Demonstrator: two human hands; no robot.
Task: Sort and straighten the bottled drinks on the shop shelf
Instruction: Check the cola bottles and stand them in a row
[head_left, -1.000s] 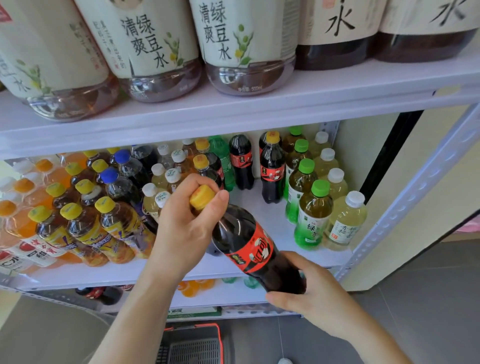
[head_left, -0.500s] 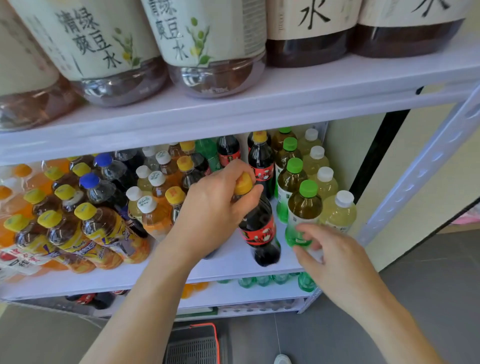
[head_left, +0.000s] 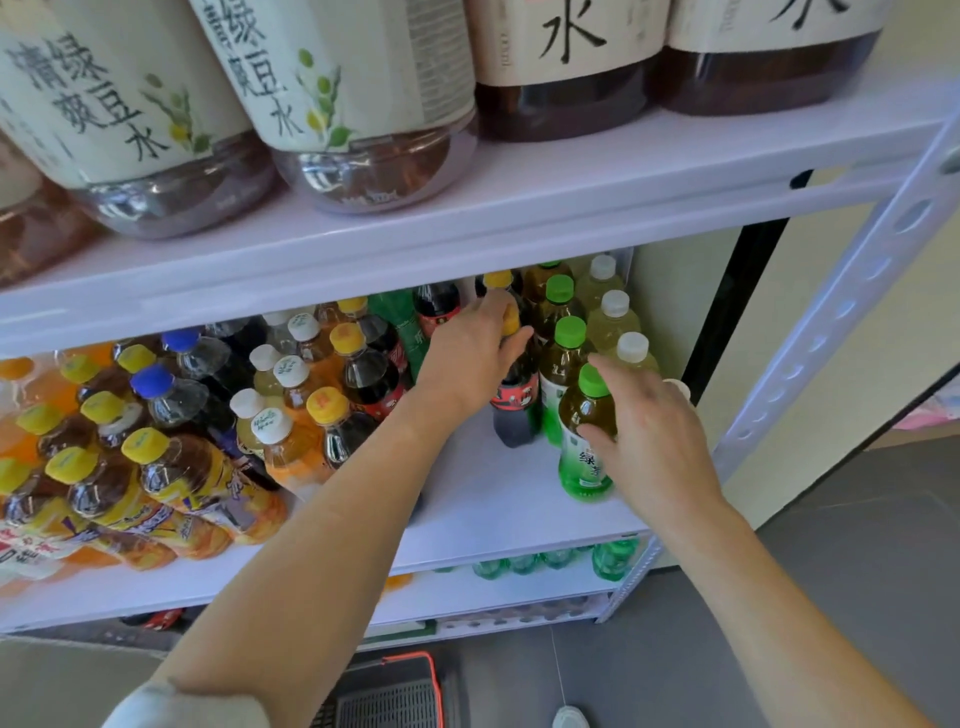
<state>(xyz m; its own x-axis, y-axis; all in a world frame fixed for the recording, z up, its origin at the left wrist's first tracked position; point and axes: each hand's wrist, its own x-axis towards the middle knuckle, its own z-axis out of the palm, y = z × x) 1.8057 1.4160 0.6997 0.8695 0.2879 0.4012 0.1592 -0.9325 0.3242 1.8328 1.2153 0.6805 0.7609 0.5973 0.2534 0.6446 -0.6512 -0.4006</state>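
My left hand (head_left: 467, 358) is curled round the neck of the cola (head_left: 515, 402), thumb and fingers closed just under its yellow cap. My right hand (head_left: 652, 434) is open, its fingers fairly straight and spread, the tips resting against the nearest green tea (head_left: 584, 447).

The cola looks full, so I judge it to be weighty for its size and stiff under the fingers while sealed. The plastic is smooth and the label glossy, so it could slip in a loose grip. It won't break, but it is fizzy and better not knocked or shaken. With a narrow base and a tall body it will tip easily if I push from the top. The neck is fine for steering it. To lift it I would rather take the waist, on the label.

It is a dark, almost black drink with a red label band marked in black and white. It stands about upright on the shelf (head_left: 493, 509), right of centre, base seemingly down, at the near end of the cola row. The green tea row is just beside it on the right, and bare shelf lies nearer me.
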